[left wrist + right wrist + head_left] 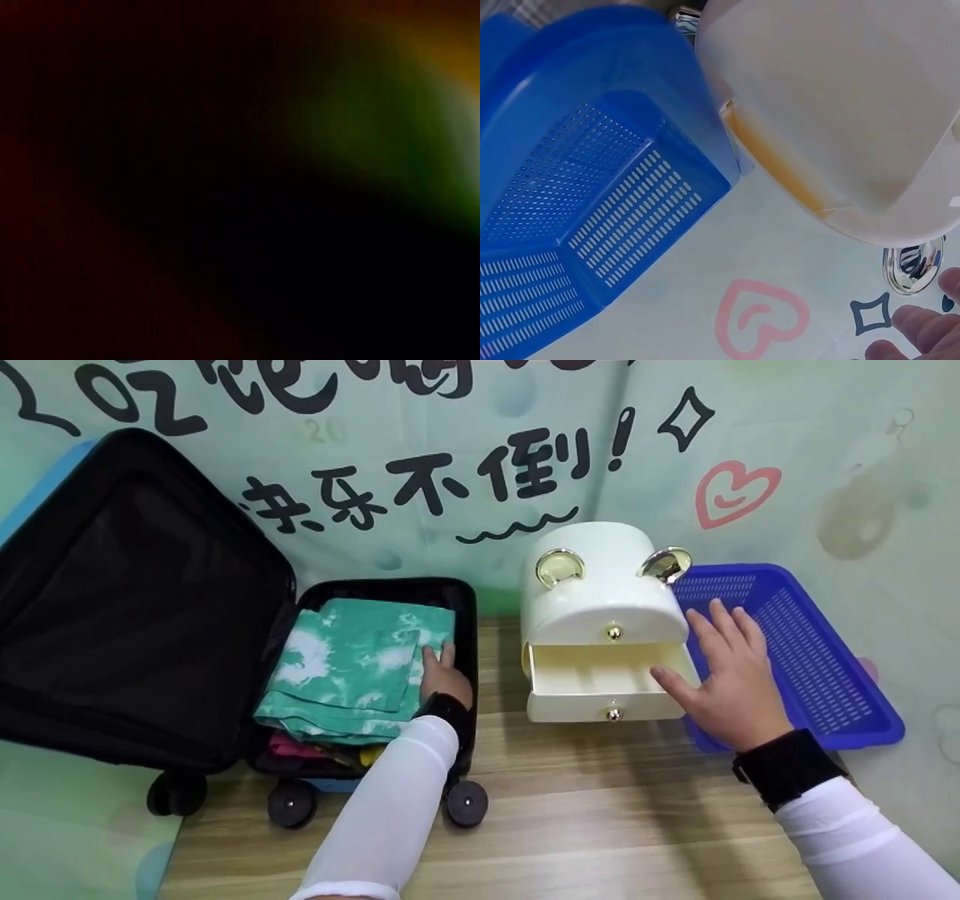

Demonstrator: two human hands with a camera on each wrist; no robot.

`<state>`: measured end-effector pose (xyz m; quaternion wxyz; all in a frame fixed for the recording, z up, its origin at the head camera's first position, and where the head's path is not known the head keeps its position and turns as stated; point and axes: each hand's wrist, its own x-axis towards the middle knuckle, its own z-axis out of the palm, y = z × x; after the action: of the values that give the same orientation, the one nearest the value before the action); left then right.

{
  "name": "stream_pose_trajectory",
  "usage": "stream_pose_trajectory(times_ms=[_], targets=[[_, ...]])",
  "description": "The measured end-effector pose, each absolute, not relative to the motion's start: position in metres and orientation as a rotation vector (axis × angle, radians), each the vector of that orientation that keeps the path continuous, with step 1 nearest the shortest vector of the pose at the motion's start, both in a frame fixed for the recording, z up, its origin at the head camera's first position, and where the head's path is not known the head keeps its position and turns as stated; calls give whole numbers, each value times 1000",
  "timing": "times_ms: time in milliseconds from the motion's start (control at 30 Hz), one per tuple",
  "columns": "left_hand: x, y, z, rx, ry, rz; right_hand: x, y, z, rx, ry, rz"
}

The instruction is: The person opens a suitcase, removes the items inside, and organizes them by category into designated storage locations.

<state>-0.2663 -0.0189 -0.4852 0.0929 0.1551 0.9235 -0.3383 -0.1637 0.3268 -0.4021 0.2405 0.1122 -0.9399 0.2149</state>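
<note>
A teal-and-white tie-dye folded cloth [352, 660] lies in the black-lined half of an opened suitcase [466, 600]. My left hand [445, 684] rests at the cloth's right edge, fingers pointing forward, its thumb side not clearly seen. The left wrist view is almost wholly dark. My right hand [731, 682] is spread with straight fingers over the near left part of a blue basket [840, 660]. Its thumb is by the right side of a white storage box [589, 562], whose lower drawer [577, 709] is pulled out. In the right wrist view, fingertips [922, 326] show at the corner.
The suitcase lid [142, 615] leans open at the left. Under the cloth, pink and yellow fabric [292, 744] shows. Black wheels [466, 803] stand at the suitcase's front. The wooden table [585, 810] meets a printed backdrop [420, 540] behind. Gold ears [559, 568] top the box.
</note>
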Motion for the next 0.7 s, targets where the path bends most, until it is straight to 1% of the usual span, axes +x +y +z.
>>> stream_pose_trajectory(times_ms=[200, 333, 500, 700], targets=[[-266, -28, -485, 510, 2837, -893, -164, 324, -403, 311, -2574, 591], [-265, -33, -483, 520, 2973, -712, -164, 324, -403, 319, -2567, 588], [-265, -37, -472, 521, 3212, -291, -163, 323, -401, 321, -2561, 596], [-262, -41, -444, 546, 3310, 188, -161, 319, -397, 343, -2529, 596]])
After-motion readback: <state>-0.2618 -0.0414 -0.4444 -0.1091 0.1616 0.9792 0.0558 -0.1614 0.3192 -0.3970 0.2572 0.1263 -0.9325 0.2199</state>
